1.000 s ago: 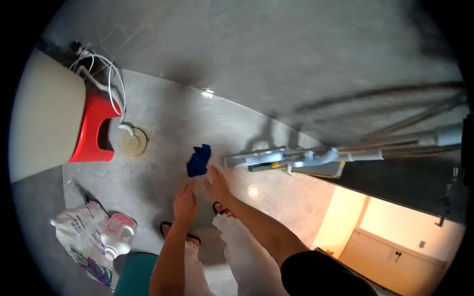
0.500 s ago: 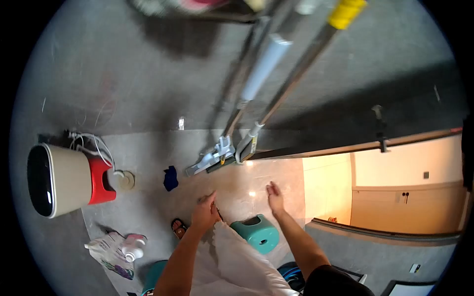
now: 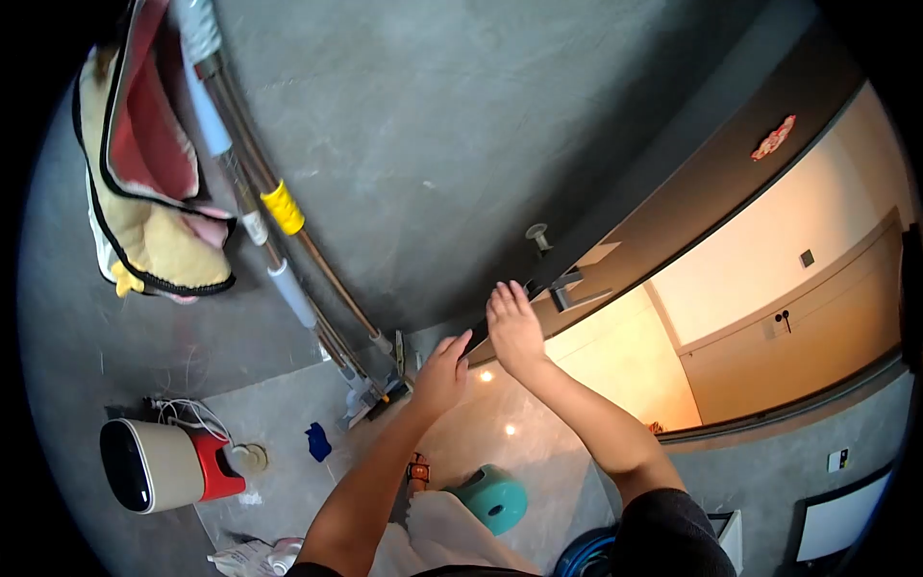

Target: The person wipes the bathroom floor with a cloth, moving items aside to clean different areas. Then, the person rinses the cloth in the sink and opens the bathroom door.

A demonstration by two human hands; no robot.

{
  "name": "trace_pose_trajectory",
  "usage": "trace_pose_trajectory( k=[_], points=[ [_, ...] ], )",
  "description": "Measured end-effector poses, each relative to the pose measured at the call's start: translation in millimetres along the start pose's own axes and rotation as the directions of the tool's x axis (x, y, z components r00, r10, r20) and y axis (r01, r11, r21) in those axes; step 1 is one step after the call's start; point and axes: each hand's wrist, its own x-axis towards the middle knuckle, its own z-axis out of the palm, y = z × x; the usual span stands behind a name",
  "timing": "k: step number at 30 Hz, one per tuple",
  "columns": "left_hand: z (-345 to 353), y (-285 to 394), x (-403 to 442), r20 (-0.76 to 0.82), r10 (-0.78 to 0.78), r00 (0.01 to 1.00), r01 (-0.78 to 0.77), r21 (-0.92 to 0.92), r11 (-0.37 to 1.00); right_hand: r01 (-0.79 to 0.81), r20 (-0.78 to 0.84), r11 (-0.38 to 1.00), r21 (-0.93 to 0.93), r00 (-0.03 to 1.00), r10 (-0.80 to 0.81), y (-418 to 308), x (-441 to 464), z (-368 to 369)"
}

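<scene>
A dark brown door (image 3: 663,226) with a metal lever handle (image 3: 574,290) stands ajar in front of me. My right hand (image 3: 514,329) is at the door's edge just below the handle, its fingers stretched out and lying flat. Lower and to the left, my left hand (image 3: 444,373) is beside the same edge, fingers extended and thumb apart. Whether its fingertips press on the door I cannot tell. Neither hand holds a loose object. A small round doorstop-like fitting (image 3: 537,234) sticks out near the handle.
Long-handled mops (image 3: 293,293) lean against the grey wall at left. A yellow and pink plush item (image 3: 173,250) hangs beside them. On the floor are a teal stool (image 3: 495,500), a blue cloth (image 3: 318,442) and a beige-and-red appliance (image 3: 168,466). A lit room lies beyond the doorway.
Both hands have moved up from above the floor to the door edge and come closer together. My view has turned, so the mops and appliance sit differently, and the door handle shows.
</scene>
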Motion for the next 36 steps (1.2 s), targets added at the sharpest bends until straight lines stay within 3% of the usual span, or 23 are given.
trace_pose_trajectory(
  k=[1, 5, 8, 11, 16, 20, 28, 36],
  points=[
    [9, 1, 16, -0.1, 0.107, 0.989, -0.102, 0.058, 0.993, 0.01, 0.069, 0.999, -0.046, 0.998, -0.007, 10, 8, 0],
    [26, 17, 46, -0.097, 0.075, 0.992, -0.068, 0.077, 0.995, 0.101, 0.239, 0.989, -0.104, 0.968, -0.074, 21, 30, 20],
    [32, 13, 43, -0.021, 0.064, 0.998, -0.063, 0.044, 0.997, 0.062, 0.148, 0.988, -0.139, 0.988, -0.042, 15, 19, 27],
    [33, 11, 23, 0.016, 0.075, 0.997, -0.076, 0.12, 0.99, 0.058, 0.243, 0.991, -0.125, 0.97, -0.026, 9, -8, 17],
    [49, 14, -12, 0.168, 0.101, 0.981, -0.115, 0.075, 0.991, 0.016, 0.42, 0.995, -0.094, 0.907, 0.025, -8, -77, 11],
    [67, 25, -41, 0.33, 0.079, 0.941, -0.096, 0.037, 0.995, -0.117, 0.542, 0.993, 0.03, 0.837, 0.082, -6, -126, 15],
    [126, 48, -96, 0.53, 0.057, 0.846, -0.067, -0.001, 0.998, -0.221, 0.511, 0.975, 0.013, 0.84, 0.184, 3, -245, 52],
    [195, 79, -126, 0.658, 0.078, 0.749, -0.081, -0.026, 0.996, 0.168, 0.499, 0.983, -0.073, 0.86, -0.11, 28, -355, 85]
  ],
)
